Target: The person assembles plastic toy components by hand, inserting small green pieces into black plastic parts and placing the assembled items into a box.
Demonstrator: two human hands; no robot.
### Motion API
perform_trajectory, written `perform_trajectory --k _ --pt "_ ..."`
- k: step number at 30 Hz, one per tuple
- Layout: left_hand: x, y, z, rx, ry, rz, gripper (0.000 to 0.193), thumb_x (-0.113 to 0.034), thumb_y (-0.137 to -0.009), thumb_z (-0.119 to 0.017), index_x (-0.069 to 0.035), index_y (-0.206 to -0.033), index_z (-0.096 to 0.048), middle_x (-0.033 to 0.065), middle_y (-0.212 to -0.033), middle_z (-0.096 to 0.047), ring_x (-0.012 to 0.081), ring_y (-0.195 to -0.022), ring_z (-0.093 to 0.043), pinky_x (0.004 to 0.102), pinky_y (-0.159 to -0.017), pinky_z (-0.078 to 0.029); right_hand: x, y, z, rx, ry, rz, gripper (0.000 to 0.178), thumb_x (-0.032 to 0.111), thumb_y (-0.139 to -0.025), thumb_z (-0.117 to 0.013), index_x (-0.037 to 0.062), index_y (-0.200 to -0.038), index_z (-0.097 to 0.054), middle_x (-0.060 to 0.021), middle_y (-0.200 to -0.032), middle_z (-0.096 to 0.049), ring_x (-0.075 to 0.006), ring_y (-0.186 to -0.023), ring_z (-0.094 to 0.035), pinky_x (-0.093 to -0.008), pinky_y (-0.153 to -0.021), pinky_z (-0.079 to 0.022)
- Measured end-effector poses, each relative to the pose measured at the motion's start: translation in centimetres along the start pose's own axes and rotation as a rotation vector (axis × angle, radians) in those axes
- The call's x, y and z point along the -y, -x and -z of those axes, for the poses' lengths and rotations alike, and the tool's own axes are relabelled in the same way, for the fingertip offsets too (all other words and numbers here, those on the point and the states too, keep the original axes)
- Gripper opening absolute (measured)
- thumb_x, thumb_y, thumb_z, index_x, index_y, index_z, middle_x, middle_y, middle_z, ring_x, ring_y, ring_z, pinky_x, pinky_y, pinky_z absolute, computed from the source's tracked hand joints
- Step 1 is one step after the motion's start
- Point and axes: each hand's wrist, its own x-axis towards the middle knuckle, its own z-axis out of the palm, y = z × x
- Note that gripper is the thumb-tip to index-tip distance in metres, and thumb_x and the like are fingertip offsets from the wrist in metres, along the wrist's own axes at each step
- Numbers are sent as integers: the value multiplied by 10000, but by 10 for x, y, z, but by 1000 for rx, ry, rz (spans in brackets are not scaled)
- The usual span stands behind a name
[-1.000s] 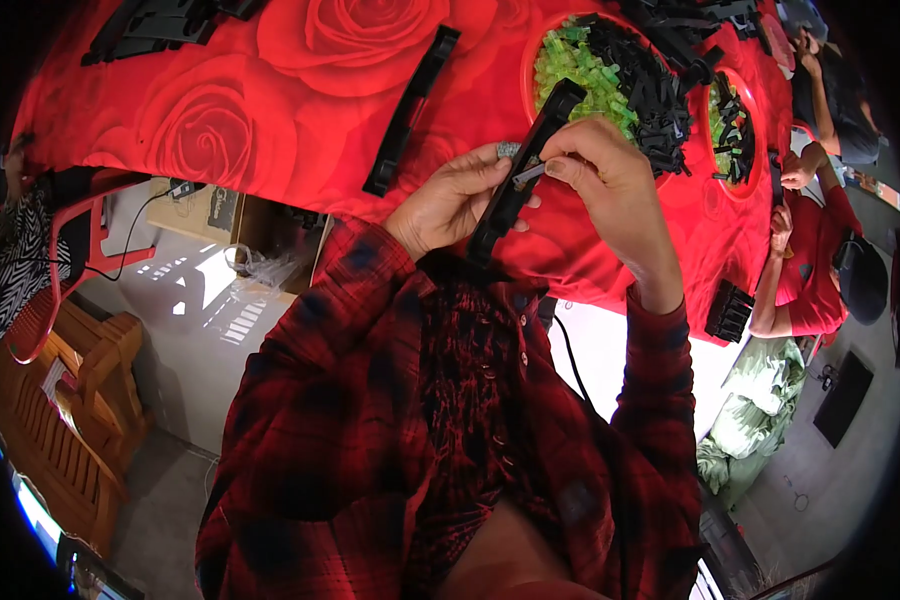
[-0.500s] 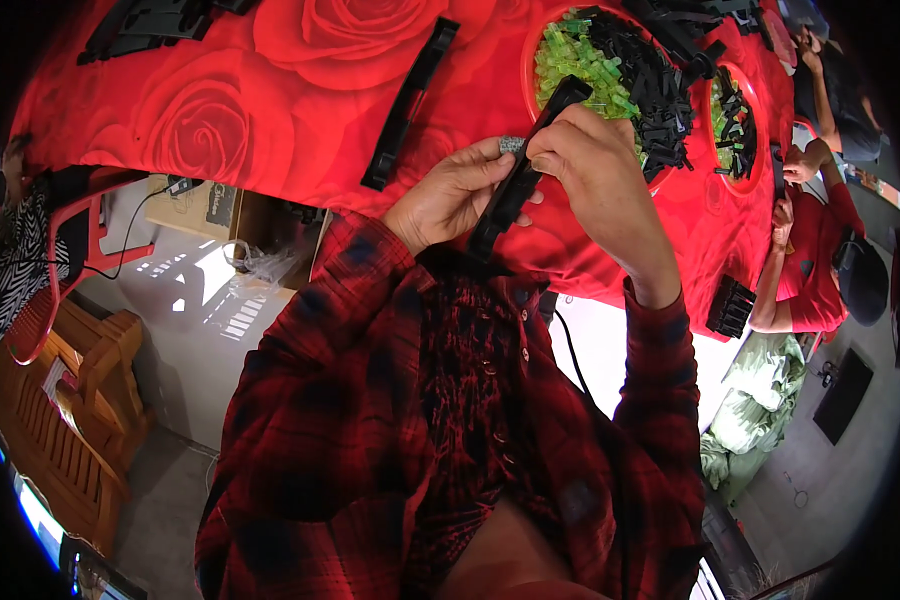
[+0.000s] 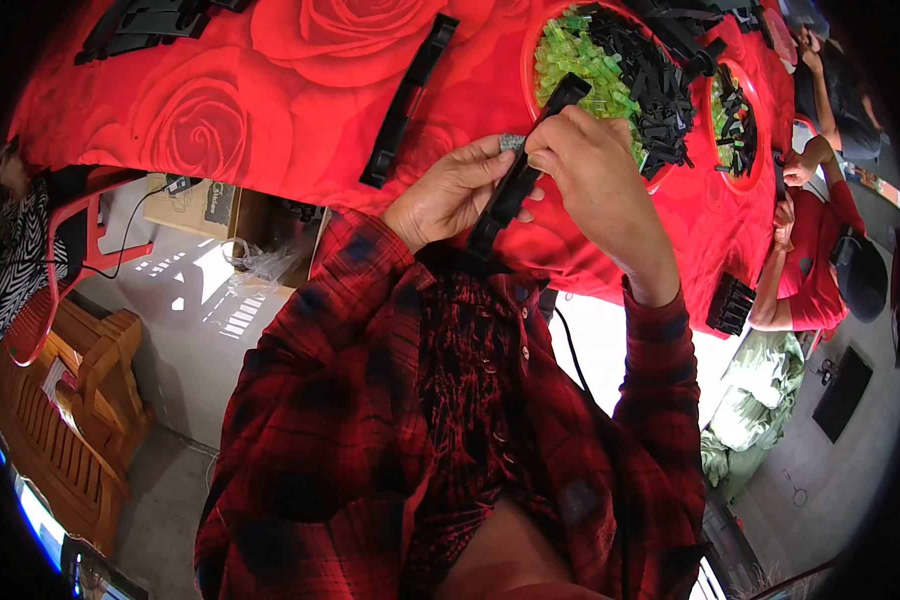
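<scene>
A long black plastic strip [image 3: 500, 215] is held at a slant over the near table edge, between both hands. My left hand [image 3: 454, 190] is closed round its lower part, thumb on the near side and fingertips showing beyond it. A small grey speckled piece [image 3: 511, 143] shows at the left thumb and forefinger. My right hand [image 3: 595, 170] grips the strip's upper part, fingers bent and pressed against it; whether a small part sits under them is hidden. A similar black strip [image 3: 408, 105] lies on the red rose-patterned cloth to the left.
A red-rimmed basin [image 3: 527, 75] of green clear pieces and black pieces stands beyond my right hand. Farther right is a smaller basin [image 3: 763, 125]. Black parts [image 3: 150, 28] lie at the far left. A person in red [image 3: 815, 260] works at the right; a red chair [image 3: 55, 270] stands left.
Both hands keep their hold on the strip and have barely moved. The strip's angle looks almost the same.
</scene>
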Motion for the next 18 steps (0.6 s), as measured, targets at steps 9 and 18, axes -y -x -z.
perform_trajectory --k 9,18 --pt "2 -1 -1 14 -15 -23 306 -153 -1041 -479 -14 -1314 -486 131 -1209 -619 294 -1055 -666 456 -851 -593 8 -1 -4 -70 68 -27 106 66 -866 -597 48 -934 -517 -128 -823 -568 -308 -837 -577 -404 -806 -356" --pt "1 0 1 8 -54 -9 312 -167 -1037 -492 -5 -1305 -491 125 -1180 -631 216 -971 -689 325 -748 -618 8 -1 -6 -75 138 43 132 42 -844 -577 49 -921 -470 -114 -829 -561 -302 -842 -574 -415 -787 -353"
